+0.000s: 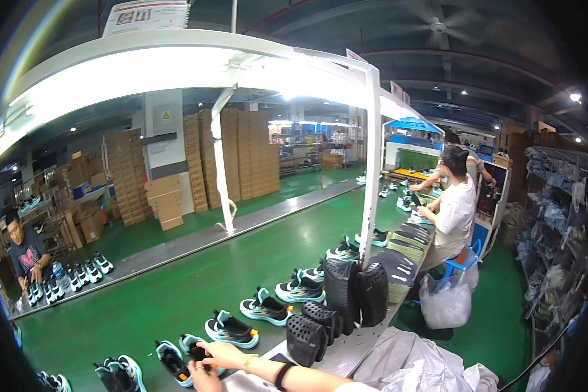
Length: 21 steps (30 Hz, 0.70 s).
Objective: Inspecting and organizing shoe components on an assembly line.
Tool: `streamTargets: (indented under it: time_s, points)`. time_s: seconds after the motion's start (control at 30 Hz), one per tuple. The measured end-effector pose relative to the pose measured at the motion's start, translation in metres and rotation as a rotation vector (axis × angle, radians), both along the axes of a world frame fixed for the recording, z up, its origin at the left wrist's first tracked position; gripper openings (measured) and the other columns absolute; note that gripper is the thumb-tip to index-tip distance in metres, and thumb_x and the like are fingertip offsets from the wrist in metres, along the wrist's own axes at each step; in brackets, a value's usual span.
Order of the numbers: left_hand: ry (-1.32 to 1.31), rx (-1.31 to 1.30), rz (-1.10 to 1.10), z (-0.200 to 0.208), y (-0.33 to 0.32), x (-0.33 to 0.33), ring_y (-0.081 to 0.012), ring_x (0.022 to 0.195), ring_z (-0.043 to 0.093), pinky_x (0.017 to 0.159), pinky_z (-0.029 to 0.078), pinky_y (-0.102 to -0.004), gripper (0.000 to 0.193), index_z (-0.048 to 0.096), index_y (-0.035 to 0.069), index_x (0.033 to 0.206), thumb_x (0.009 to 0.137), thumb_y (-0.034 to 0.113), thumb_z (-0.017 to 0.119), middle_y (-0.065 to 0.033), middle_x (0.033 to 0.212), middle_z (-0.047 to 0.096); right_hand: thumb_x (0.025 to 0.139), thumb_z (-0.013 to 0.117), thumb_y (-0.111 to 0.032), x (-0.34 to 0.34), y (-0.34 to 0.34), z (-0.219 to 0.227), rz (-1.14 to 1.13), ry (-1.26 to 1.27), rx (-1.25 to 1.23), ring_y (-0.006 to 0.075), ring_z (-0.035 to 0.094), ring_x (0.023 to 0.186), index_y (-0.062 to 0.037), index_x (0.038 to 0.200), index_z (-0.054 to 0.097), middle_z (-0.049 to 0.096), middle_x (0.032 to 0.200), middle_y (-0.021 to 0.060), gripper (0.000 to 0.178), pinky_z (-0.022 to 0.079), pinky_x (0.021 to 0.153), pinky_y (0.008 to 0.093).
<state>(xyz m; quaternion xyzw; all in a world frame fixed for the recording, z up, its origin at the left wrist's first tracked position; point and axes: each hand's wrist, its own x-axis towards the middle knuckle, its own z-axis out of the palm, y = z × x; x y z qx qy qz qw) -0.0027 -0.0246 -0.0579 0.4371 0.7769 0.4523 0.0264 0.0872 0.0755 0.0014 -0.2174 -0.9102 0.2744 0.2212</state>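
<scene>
At the near edge of the green belt, both my hands are at a black sneaker [191, 343] with a pale blue collar. My right hand [221, 353] reaches across from the right, its fingers bent over the sneaker's upper. Below it, my left hand [204, 377] has its fingers curled against the sneaker's near end; the grip is partly hidden. Close on the left stands a matching sneaker [172, 363], with a pair [121, 374] farther left. Another sneaker [232, 330] sits just beyond my right hand, the first of several in a row going right.
Black perforated shoe-shaped pieces [307, 340] stand at the belt's edge beside a white post [371, 163]. Grey sheeting [415, 362] lies near right. A co-worker [454, 202] sits farther along; another person [26, 251] is across at left, by more sneakers [85, 274].
</scene>
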Motion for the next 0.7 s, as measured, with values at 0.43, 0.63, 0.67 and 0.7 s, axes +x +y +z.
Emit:
streamTargets:
  time_s: [0.43,0.63,0.67,0.7]
  points:
    - [0.341,-0.134,0.218,0.029,-0.022,-0.025,-0.0388,0.135,0.014,0.107,0.013,-0.0563,0.04,0.056,0.004,0.092,0.056,0.004,0.074,-0.0185,0.139,0.029,0.078,0.064,-0.034,0.304,0.104,0.181,-1.084,-0.515,0.535,0.0241,0.065,0.076,-0.0061,0.095,0.059,0.065,0.081,0.01,0.033,0.052,0.065,0.0336]
    - [0.54,-0.081,0.181,0.044,0.016,-0.017,-0.0411,0.134,0.014,0.108,0.013,-0.0527,0.057,0.051,0.005,0.113,0.059,0.008,0.07,-0.0197,0.139,0.029,0.074,0.068,-0.037,0.322,0.114,0.176,-0.972,-0.784,0.451,0.0238,0.065,0.085,-0.008,0.103,0.059,0.067,0.089,0.0099,0.043,0.051,0.072,0.0334]
    - [0.522,0.042,-0.032,0.041,0.022,-0.012,-0.0413,0.131,0.022,0.107,0.018,-0.0488,0.058,0.049,0.003,0.116,0.061,0.008,0.067,-0.0194,0.137,0.033,0.074,0.068,-0.037,0.324,0.116,0.175,-0.971,-0.778,0.449,0.0238,0.065,0.085,-0.008,0.103,0.059,0.067,0.089,0.0099,0.043,0.051,0.072,0.0334]
    - [0.348,-0.031,-0.219,0.062,0.031,0.013,-0.0378,0.126,0.033,0.106,0.025,-0.0442,0.059,0.049,0.001,0.117,0.063,0.011,0.068,-0.018,0.134,0.038,0.073,0.068,-0.038,0.329,0.117,0.173,-0.97,-0.75,0.4,0.0247,0.064,0.087,-0.0079,0.106,0.058,0.066,0.091,0.0107,0.046,0.051,0.073,0.0346]
